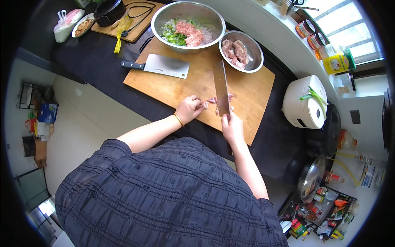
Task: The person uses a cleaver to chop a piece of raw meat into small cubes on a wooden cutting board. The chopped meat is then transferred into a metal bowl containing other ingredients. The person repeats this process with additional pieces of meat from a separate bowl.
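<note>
My right hand (233,129) is wrapped round the handle of a cleaver (221,84). Its blade stands edge-down on the wooden cutting board (160,87), pointing away from me. Left of the blade, the curled fingers of my left hand (189,110) press on a small piece of raw meat (205,106). Small cut bits of meat (230,97) lie around the blade, some partly hidden by it. A second cleaver (168,66) with a black handle lies flat on the board's far left part.
At the board's far edge stand a large steel bowl (158,35) of minced meat and chopped greens and a smaller steel bowl (258,68) of meat pieces. On the right is a white rice cooker (297,103) with a green onion (316,96) on its lid. Jars (305,29) line the windowsill.
</note>
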A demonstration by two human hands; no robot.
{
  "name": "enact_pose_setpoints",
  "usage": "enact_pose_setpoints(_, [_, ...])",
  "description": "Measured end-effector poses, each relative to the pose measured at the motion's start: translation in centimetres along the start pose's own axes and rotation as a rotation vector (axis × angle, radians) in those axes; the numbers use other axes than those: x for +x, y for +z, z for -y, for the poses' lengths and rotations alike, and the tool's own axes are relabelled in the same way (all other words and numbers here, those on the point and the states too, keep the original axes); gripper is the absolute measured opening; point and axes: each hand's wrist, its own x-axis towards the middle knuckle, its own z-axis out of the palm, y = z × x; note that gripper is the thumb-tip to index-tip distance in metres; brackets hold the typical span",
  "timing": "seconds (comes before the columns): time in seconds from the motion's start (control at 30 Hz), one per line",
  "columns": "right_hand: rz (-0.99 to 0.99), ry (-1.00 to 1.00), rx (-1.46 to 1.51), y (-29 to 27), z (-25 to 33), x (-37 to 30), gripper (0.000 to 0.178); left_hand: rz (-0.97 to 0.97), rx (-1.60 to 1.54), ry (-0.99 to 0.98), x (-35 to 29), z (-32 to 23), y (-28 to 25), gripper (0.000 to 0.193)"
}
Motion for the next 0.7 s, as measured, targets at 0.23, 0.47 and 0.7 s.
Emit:
enact_pose_setpoints(0.23, [0.116, -0.062, -0.092, 0.2, -0.8, -2.6, 0.021, 0.003, 0.029, 0.003, -0.5, 0.9, -0.6, 0.013])
enact_pose_setpoints(0.47, [0.153, -0.112, -0.159, 1.6, -1.6, -2.9, 0.02, 0.05, 0.134, -0.048, -0.5, 0.6, 0.2, 0.011])
enact_pose_setpoints(0.7, [0.154, -0.098, -0.208, 3.1, -2.0, -2.4, 0.021, 0.111, 0.142, 0.021, -0.2, 0.9, 0.4, 0.01])
